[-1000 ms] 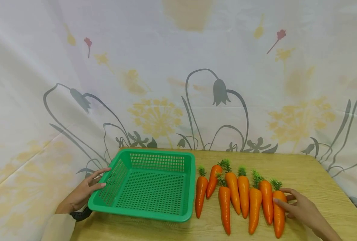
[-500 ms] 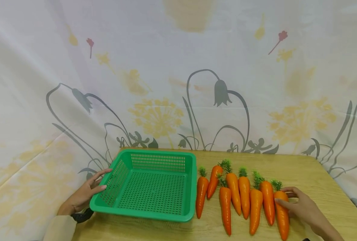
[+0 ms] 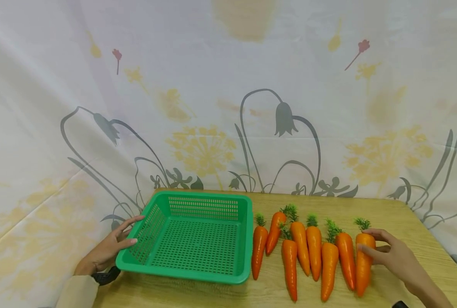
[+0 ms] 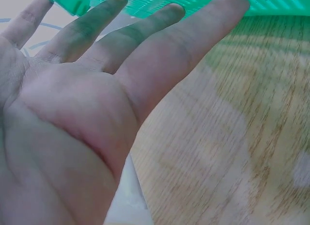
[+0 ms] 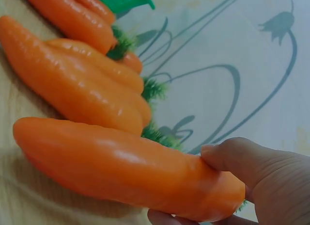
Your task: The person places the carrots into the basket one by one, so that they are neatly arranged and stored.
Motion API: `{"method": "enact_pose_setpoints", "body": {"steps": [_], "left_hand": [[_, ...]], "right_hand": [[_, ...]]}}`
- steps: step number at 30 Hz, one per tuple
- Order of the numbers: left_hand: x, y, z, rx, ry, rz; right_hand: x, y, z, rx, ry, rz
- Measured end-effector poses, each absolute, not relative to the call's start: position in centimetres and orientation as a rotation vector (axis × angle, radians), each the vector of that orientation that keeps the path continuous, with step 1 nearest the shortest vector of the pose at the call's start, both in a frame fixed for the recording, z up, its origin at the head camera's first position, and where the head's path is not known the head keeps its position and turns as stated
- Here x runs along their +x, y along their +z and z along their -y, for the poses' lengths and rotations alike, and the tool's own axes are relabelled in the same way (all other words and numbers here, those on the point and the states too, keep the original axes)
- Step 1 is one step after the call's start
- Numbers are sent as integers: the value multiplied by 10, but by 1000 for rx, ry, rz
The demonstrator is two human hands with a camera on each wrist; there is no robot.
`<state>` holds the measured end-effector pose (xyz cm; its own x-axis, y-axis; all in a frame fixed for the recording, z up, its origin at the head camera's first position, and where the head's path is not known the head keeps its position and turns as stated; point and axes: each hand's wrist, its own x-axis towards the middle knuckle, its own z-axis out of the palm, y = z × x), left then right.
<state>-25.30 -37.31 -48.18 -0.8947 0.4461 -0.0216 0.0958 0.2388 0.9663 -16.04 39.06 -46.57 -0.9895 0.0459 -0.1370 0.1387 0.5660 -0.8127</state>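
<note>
Held carrot: the rightmost glossy orange carrot with a leafy green top (image 3: 362, 273), apparently moulded plastic, at the right end of the row on the light wood-grain desk (image 3: 390, 214).
Weight and feel: probably light and hollow, stiff rather than soft, and not fragile; the shiny skin looks likely to slip under a loose pinch.
Where to grip: the thick shoulder below the leaves seems best; the narrow tip would likely let it swing, and the leaves look too flimsy to lift by.
Right hand (image 3: 397, 257): its fingers pinch the held carrot across that shoulder from both sides, set no wider than its body.
Carrot against fingers: leaves just beyond the grip, long body running out past it towards the person; whether the tip touches the desk, I cannot tell.
Neighbouring carrots: seven similar orange carrots (image 3: 314, 252) to its left, the nearest just beside it.
Left hand (image 3: 106, 249): fingers spread and fairly straight, touching the left rim of the green rectangular perforated plastic basket (image 3: 182, 274).
</note>
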Motion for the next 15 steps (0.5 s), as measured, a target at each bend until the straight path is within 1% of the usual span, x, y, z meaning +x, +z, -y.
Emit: {"method": "enact_pose_setpoints", "body": {"steps": [7,15], "left_hand": [[-251,-483,374,520,1688,-2243],[-252,-483,373,504,1693,-2248]], "right_hand": [[-167,-448,-373,92,-1403,-2755],[-179,-433,-342,-47,-1633,-2673]]}}
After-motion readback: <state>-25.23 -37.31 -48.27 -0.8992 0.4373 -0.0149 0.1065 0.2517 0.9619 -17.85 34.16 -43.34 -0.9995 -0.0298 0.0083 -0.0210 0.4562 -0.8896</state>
